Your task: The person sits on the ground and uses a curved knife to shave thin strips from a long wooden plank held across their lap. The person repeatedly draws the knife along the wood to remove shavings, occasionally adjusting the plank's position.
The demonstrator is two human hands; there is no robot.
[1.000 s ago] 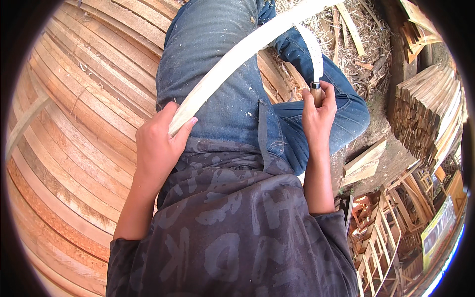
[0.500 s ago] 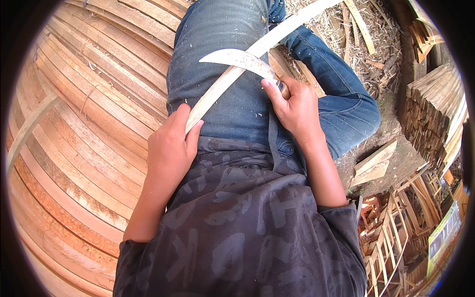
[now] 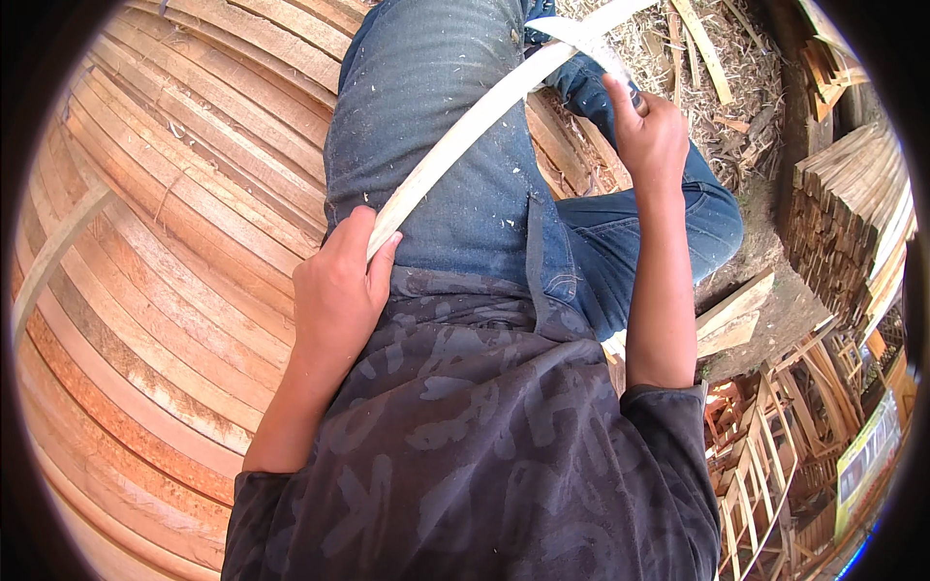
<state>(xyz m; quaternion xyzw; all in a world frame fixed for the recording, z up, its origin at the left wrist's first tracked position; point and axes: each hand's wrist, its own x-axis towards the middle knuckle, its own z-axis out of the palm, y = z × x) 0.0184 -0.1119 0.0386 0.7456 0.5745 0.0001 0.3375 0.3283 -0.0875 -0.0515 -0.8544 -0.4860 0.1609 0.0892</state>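
Note:
A long pale wooden strip (image 3: 465, 134) slants across my thigh, from near my waist up to the top right edge of the view. My left hand (image 3: 341, 276) is wrapped round its near end. Farther up, my right hand (image 3: 651, 136) grips the handle of a curved knife (image 3: 599, 50), with the thumb stretched along toward the blade. The blade, slightly smeared by motion, lies across the strip near its far end, its tip pointing left. Most of the handle is hidden in my fingers.
Long boards (image 3: 184, 242) lie side by side at the left, with a narrow strip (image 3: 63, 252) across them. Wood shavings (image 3: 659, 68) cover the ground at the top right. A stack of thin slats (image 3: 843, 213), a wood offcut (image 3: 731, 320) and a wooden framework (image 3: 765, 474) are at the right.
My right hand has moved away from me, up and to the right, carrying the knife along the strip toward its far end. My left hand and the strip have hardly moved.

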